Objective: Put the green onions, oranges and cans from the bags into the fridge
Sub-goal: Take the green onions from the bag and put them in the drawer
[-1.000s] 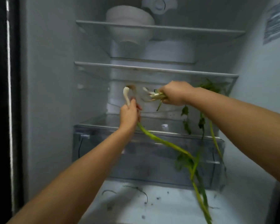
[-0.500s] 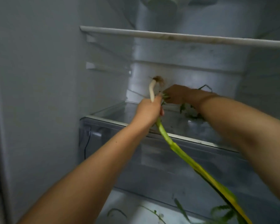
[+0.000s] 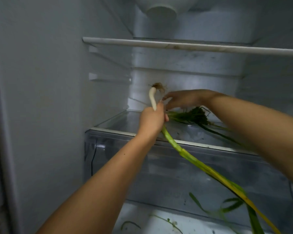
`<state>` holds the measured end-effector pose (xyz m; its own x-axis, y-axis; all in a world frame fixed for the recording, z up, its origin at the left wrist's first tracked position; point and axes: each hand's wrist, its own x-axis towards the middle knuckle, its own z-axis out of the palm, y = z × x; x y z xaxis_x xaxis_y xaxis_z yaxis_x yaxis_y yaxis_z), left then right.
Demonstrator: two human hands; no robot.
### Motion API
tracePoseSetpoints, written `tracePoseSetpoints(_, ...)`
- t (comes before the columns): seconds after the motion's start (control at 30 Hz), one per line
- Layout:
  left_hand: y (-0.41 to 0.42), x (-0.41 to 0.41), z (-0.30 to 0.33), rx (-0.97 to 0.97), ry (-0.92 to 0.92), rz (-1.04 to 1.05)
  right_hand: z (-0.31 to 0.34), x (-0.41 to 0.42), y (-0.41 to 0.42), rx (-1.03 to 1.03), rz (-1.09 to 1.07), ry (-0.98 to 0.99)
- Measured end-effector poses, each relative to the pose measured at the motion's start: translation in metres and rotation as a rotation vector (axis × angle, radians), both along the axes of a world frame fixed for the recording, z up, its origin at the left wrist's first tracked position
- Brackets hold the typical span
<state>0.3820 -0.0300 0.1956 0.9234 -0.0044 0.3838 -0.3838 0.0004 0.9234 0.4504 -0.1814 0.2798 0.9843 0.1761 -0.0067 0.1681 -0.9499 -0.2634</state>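
Observation:
My left hand (image 3: 152, 120) is shut on a long green onion (image 3: 193, 159) near its white root end, which points up toward the fridge's back wall. Its green and yellowing leaves trail down to the lower right, outside the fridge. My right hand (image 3: 184, 99) hovers just above the glass shelf (image 3: 118, 123) with its fingers spread and nothing in them. Under and behind that hand a bunch of thin green onions (image 3: 191, 116) lies on the shelf, its leaves running off to the right behind my forearm.
A clear crisper drawer (image 3: 159, 166) sits below the glass shelf. Another shelf's white front rail (image 3: 176, 45) crosses above. A white bowl's base (image 3: 161, 11) shows at the top. Loose green scraps (image 3: 169, 222) lie on the fridge floor.
My right hand has let go of the thin bunch, which now lies on the glass shelf, and its fingers have spread. My head has moved closer to the shelf. The left hand still holds the thick onion.

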Motion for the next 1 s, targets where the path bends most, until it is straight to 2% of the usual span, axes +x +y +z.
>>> tracePoseSetpoints(0.07,0.002,0.001,0.002,-0.058,0.006,0.005,0.009,-0.044,0.011,0.246,0.098,0.076)
tracePoseSetpoints(0.13,0.004,0.002,0.004,-0.149,0.02,0.013,0.008,-0.086,0.023,0.408,0.154,0.149)
tracePoseSetpoints(0.23,0.006,0.002,0.005,-0.306,0.013,-0.015,-0.008,-0.125,0.028,0.538,0.175,0.179)
tracePoseSetpoints(0.37,0.006,0.003,0.019,-0.419,-0.055,0.014,-0.018,-0.154,0.009,0.667,0.101,0.258)
tracePoseSetpoints(0.47,0.009,0.012,0.038,-0.512,-0.084,0.04,-0.01,-0.17,-0.01,0.62,0.023,0.304)
tracePoseSetpoints(0.57,0.01,0.027,0.047,-0.47,-0.044,0.018,0.001,-0.168,-0.023,0.611,-0.034,0.21)
tracePoseSetpoints(0.63,0.007,0.033,0.046,-0.451,0.103,-0.168,0.011,-0.16,-0.03,0.576,-0.112,0.059)
tracePoseSetpoints(0.67,0.007,0.034,0.045,-0.416,0.201,-0.297,0.015,-0.155,-0.033,0.493,-0.14,-0.032)
tracePoseSetpoints(0.73,0.007,0.033,0.042,-0.221,0.331,-0.481,0.022,-0.144,-0.036,0.245,-0.169,-0.181)
tracePoseSetpoints(0.77,0.007,0.033,0.042,-0.08,0.328,-0.494,0.024,-0.138,-0.037,0.109,-0.169,-0.22)
tracePoseSetpoints(0.8,0.006,0.034,0.041,0.058,0.245,-0.428,0.026,-0.132,-0.038,-0.026,-0.165,-0.244)
tracePoseSetpoints(0.83,0.005,0.039,0.04,0.174,0.071,-0.306,0.028,-0.126,-0.039,-0.142,-0.155,-0.262)
tracePoseSetpoints(0.87,0.005,0.044,0.041,0.34,-0.181,-0.154,0.029,-0.121,-0.041,-0.214,-0.139,-0.281)
tracePoseSetpoints(0.93,0.007,0.05,0.045,0.853,-0.635,0.091,0.03,-0.115,-0.043,-0.181,-0.111,-0.314)
tracePoseSetpoints(0.97,0.006,0.052,0.048,1.087,-0.706,0.12,0.029,-0.112,-0.044,-0.104,-0.095,-0.327)
tracePoseSetpoints(1.0,0.005,0.056,0.052,1.251,-0.686,0.123,0.028,-0.11,-0.046,-0.012,-0.076,-0.339)
